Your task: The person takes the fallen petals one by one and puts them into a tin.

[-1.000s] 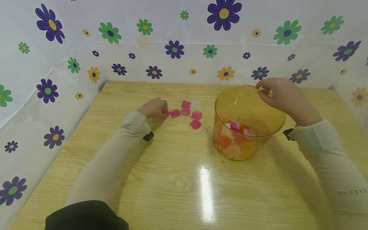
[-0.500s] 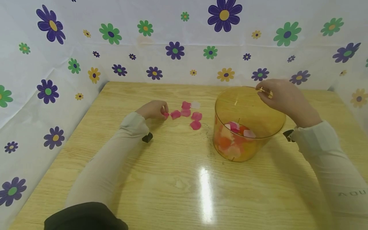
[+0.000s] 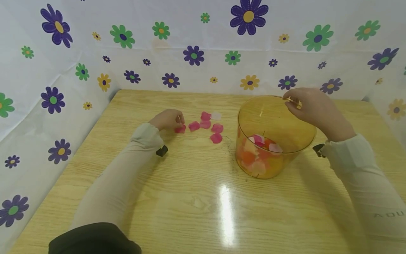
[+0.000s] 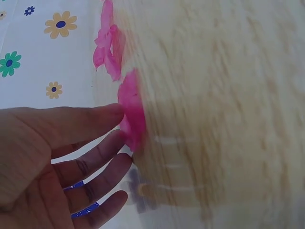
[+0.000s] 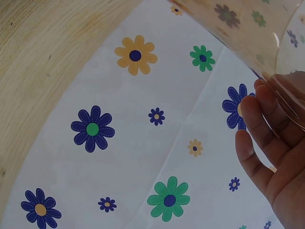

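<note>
Fingertips of my left hand (image 3: 168, 120) pinch the edge of a pink flower petal (image 3: 180, 129), low at the wooden table. In the left wrist view, the thumb and index finger meet the petal's (image 4: 132, 109) near edge while the other fingers spread below. My right hand (image 3: 314, 107) grips the far rim of a clear amber bucket (image 3: 276, 120); in the right wrist view its fingers press around that rim. Inside lie pink and pale petals (image 3: 258, 140) among reddish shapes, blurred through the wall. Several loose pink petals (image 3: 205, 124) and a whitish one (image 3: 216, 116) lie between hand and bucket.
The wooden table (image 3: 177, 197) ends at the back against a white cloth (image 3: 177, 31) with printed flowers, which also covers the left and right sides. A bright light reflection marks the table's front middle. Dark specks lie just left of the bucket.
The petal at my left fingertips has shifted slightly left with the hand, which first dipped a little toward me. My right hand and the bucket stay in place.
</note>
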Motion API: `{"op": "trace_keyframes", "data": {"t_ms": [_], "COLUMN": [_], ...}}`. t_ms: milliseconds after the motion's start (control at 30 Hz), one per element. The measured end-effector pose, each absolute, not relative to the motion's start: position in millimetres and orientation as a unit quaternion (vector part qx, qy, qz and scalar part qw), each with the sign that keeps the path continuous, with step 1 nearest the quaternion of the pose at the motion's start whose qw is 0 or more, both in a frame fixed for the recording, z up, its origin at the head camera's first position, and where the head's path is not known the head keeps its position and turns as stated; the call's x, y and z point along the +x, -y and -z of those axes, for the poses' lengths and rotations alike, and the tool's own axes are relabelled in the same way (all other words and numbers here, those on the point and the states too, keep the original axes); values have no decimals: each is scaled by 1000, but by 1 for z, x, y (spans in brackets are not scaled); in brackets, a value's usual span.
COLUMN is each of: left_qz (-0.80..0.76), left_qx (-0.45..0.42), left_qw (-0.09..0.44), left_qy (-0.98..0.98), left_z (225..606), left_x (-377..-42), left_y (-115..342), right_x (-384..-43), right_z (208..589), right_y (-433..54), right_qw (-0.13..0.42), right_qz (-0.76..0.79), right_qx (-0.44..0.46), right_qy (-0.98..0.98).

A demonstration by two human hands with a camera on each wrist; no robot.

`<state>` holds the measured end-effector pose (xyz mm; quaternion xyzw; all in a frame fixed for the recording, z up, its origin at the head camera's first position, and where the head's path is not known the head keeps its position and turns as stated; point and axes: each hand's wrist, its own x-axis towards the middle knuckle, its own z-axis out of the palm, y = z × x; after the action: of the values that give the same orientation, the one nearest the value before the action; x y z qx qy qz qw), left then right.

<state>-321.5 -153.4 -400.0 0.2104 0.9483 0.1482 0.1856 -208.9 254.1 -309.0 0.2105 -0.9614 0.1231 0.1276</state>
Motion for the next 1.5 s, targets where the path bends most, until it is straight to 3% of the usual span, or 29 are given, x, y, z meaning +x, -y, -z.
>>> {"op": "trace_keyframes", "data": {"t_ms": [1500], "left_qz": [-139], "left_qx": [227], "left_qw": [173], "left_qy": [-948], "left_z": [408], "left_x": [-328], "left_y": [157], "right_x": [-207], "right_z": [307], "right_y": [-253], "right_qw": [126], "right_qz": [-124], "right_qx": [213], "right_qy": [961]}}
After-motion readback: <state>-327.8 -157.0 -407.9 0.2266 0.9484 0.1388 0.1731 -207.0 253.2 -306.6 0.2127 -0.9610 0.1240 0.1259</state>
